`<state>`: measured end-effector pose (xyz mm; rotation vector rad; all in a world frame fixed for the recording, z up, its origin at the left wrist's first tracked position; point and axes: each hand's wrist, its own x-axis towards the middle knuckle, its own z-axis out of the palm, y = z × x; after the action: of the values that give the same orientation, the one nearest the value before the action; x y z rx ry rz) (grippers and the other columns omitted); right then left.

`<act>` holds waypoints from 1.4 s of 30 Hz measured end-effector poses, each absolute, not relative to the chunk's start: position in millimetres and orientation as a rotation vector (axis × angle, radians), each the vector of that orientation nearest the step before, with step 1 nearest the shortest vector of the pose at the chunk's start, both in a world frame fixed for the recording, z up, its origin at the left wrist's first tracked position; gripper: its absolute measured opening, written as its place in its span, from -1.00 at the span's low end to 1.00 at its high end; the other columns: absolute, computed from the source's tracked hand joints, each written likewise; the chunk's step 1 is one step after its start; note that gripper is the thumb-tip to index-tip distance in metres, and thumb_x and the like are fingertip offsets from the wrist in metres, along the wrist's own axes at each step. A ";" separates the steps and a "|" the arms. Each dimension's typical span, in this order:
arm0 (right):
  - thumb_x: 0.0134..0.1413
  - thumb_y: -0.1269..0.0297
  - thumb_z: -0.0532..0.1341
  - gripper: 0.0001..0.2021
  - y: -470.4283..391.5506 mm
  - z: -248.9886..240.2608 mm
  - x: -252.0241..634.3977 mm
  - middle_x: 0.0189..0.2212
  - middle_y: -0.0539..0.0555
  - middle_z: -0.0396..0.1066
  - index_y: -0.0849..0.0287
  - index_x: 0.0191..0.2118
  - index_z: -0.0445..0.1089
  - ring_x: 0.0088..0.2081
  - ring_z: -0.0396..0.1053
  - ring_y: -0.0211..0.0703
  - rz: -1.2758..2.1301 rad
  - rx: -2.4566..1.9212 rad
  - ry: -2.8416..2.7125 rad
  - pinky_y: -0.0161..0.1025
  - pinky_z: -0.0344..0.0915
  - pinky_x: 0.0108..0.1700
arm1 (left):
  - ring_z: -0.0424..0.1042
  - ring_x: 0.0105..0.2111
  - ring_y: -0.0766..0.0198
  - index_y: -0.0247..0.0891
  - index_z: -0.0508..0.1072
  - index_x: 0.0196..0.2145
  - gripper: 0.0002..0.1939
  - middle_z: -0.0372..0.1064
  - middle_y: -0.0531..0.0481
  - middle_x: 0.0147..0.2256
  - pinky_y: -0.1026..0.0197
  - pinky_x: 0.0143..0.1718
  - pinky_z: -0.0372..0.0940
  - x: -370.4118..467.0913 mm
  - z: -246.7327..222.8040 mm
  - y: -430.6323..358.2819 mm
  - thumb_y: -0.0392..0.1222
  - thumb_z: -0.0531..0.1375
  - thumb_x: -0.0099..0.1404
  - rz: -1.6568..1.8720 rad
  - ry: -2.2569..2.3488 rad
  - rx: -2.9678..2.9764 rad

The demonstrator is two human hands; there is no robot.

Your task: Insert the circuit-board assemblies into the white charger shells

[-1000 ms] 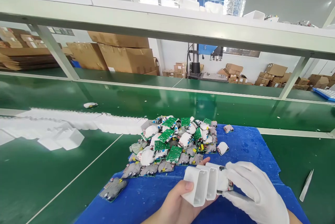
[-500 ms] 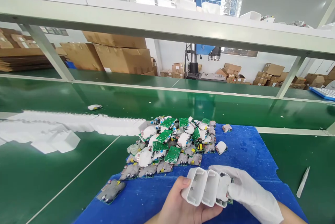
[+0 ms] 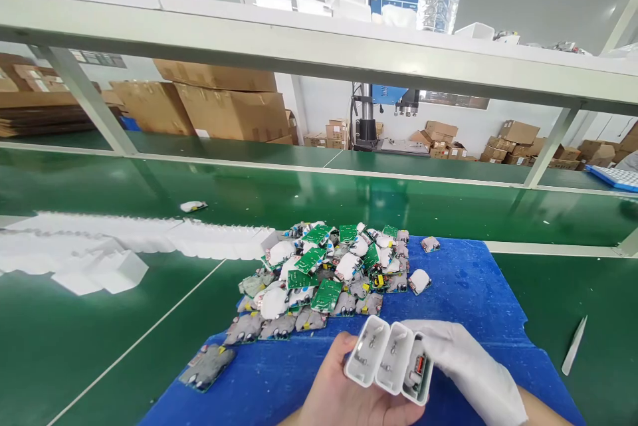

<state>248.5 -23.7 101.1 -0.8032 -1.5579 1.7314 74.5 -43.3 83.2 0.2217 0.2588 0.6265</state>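
In my bare left hand (image 3: 343, 386) rests a row of three white open-topped housings (image 3: 367, 353), gripped from the left and from below. The left and middle housings show small metal contacts inside. A circuit board with a red part (image 3: 417, 367) sits inside the right housing. My right hand (image 3: 463, 359), in a white glove, touches that housing's upper right edge; its fingertips are partly hidden behind the rim. Beyond my hands, a pile of green circuit boards (image 3: 327, 295) with white and grey filler lies on a blue mat (image 3: 458, 310).
Rows of white housings (image 3: 119, 270) stand at the left. A loose board (image 3: 207, 367) lies on the mat's left edge. White tweezers (image 3: 575, 345) lie at the right. A shelf beam (image 3: 299, 47) crosses above the green bench (image 3: 149, 333).
The board in the right housing has gone down inside it. My right fingers have moved off the board's face to the housing's upper edge. The housings have tilted, showing more of their insides.
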 end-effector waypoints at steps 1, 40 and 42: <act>0.05 -0.02 0.18 -0.63 -24.6 98.5 250.4 -0.37 0.05 0.35 0.23 -0.25 0.43 -0.31 0.32 -0.18 1.681 -0.849 -1.562 -0.24 0.29 -0.24 | 0.44 -0.25 0.13 -0.41 0.50 -0.18 -0.53 0.49 -0.16 -0.22 0.16 -0.10 0.18 74.4 84.1 -42.9 -0.04 0.09 0.05 0.617 0.264 0.225; 0.18 0.31 0.05 -0.73 -30.4 101.7 269.0 0.14 0.21 0.10 0.15 0.00 0.26 0.18 0.06 0.05 0.023 -1.018 -2.059 0.11 0.18 0.11 | 0.43 -0.23 0.12 -0.36 0.53 -0.26 -0.65 0.48 -0.21 -0.18 0.06 -0.04 0.22 76.9 93.3 -40.5 -0.14 0.10 0.07 0.828 0.368 0.089; 0.19 0.30 0.05 -0.72 -9.9 93.3 276.1 0.05 0.22 0.23 0.19 0.00 0.27 0.08 0.22 -0.01 0.080 -1.245 -1.879 0.07 0.22 0.09 | 0.44 -0.22 0.13 -0.32 0.54 -0.27 -0.68 0.48 -0.18 -0.16 0.05 -0.04 0.22 76.8 94.0 -39.5 -0.14 0.10 0.09 0.868 0.390 0.052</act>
<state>276.1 -9.9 93.3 -1.2454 -1.8791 0.0795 76.8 -39.5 94.0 0.0517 0.3902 0.8685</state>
